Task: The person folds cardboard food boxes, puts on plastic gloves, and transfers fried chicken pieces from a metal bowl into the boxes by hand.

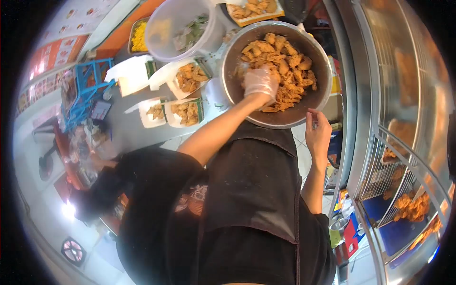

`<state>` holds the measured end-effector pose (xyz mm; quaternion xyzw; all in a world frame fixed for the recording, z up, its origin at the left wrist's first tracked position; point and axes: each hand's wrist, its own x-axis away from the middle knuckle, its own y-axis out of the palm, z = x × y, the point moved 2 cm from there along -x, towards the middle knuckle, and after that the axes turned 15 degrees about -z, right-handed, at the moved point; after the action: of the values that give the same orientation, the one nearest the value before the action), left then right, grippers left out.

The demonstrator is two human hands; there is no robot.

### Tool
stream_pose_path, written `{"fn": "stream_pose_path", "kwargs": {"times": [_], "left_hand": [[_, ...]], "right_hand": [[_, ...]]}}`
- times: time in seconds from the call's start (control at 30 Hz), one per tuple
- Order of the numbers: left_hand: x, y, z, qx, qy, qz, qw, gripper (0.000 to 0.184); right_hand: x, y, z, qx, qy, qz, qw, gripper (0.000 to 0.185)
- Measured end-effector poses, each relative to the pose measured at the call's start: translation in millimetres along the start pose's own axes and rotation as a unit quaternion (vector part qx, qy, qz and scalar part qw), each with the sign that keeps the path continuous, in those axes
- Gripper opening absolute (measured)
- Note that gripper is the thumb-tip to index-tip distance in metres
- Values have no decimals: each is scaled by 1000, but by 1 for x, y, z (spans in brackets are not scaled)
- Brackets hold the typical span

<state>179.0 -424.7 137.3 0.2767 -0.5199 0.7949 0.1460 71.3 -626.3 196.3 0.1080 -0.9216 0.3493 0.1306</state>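
Observation:
A large metal bowl (324,52) holds many pieces of brown fried chicken (292,66). My left hand (260,85), in a clear plastic glove, reaches down into the bowl among the pieces; its fingertips are hidden. My right hand (318,133) is bare, with its thumb and bent fingers at the bowl's near right rim. Left of the bowl, open paper boxes with chicken stand on the grey counter (124,107): one box (189,78) at the back, another (185,114) in front and a smaller portion (154,113) beside it.
A clear plastic tub (178,28) with green leafy contents stands behind the boxes, beside a tray of yellow food (138,37). A blue rack (85,90) is at the left. At the right stands a metal and glass cabinet (375,95) with chicken (411,206) on a lower shelf.

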Motion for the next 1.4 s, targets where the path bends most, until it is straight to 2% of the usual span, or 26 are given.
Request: {"fn": "stream_pose_path", "kwargs": {"times": [0.07,0.2,0.33,0.37,0.4,0.43,0.5,0.53,0.57,0.6,0.7,0.77,0.8,0.83,0.87,0.93,0.97,1.03,1.07,1.13,1.2,1.23,1.27,1.3,1.33,1.4], "left_hand": [[3,5,1,-26,40,-17,999,35],[-22,10,7,24,-47,-35,998,28],[18,-43,18,-151,111,-245,951,21],[21,-34,14,66,40,-138,987,25],[30,-34,9,276,-29,-20,960,30],[36,-29,-3,331,5,-83,940,38],[83,-55,-45,306,103,-104,941,44],[110,-65,-76,427,138,-104,887,43],[138,-69,-112,374,172,79,908,43],[134,-39,-165,151,5,178,972,41],[157,-40,-299,319,-137,431,833,44],[152,-62,-359,382,-281,463,749,46],[131,-39,-429,374,-306,445,754,48],[125,-62,-421,302,-441,366,762,51],[112,-48,-455,301,-428,355,775,51],[86,-7,-540,429,-216,399,781,55],[86,-13,-527,431,-210,394,784,55],[111,-34,-477,227,-378,424,791,49],[117,-38,-439,176,-404,456,773,39],[114,-47,-335,243,-237,525,780,20],[95,-36,-220,353,-50,451,818,4],[90,-51,-138,243,122,447,852,8],[96,-79,-74,99,124,146,977,29],[65,-48,-44,119,168,21,978,35],[53,-34,-16,16,162,-97,982,41],[24,7,7,-131,144,-139,971,39]], "right_hand": [[-4,2,-3,23,-15,1,1000,18],[-8,4,-12,30,-32,-31,999,16],[-11,2,-19,55,0,-62,997,17],[-10,2,-22,70,-16,-57,996,18],[-11,2,-23,74,-25,-65,995,18],[-11,2,-21,81,-29,-73,994,19],[-15,4,-23,89,-33,-86,992,19],[-16,4,-28,93,-31,-87,991,19],[-18,4,-37,107,-32,-91,990,19],[-19,4,-45,121,-28,-91,988,19],[-22,10,-45,77,-48,-62,994,17],[-22,13,-58,78,-57,-69,993,16],[-23,16,-55,60,-80,-75,992,14],[-21,16,-63,60,-74,-90,991,13],[-19,17,-62,57,-100,-79,990,13],[-14,15,-61,60,-99,-85,990,11],[-12,13,-57,62,-94,-79,991,11],[-7,12,-47,72,-89,-50,992,10],[-5,11,-43,71,-88,-46,993,10],[1,11,-36,58,-72,-12,996,10],[6,9,-35,53,-67,-12,996,11],[6,10,-34,48,-58,-14,997,13],[4,11,-31,45,-62,-13,997,13],[5,11,-29,38,-68,-3,997,12],[5,9,-27,33,-76,8,997,10],[5,5,-27,26,-74,17,997,10]]}}
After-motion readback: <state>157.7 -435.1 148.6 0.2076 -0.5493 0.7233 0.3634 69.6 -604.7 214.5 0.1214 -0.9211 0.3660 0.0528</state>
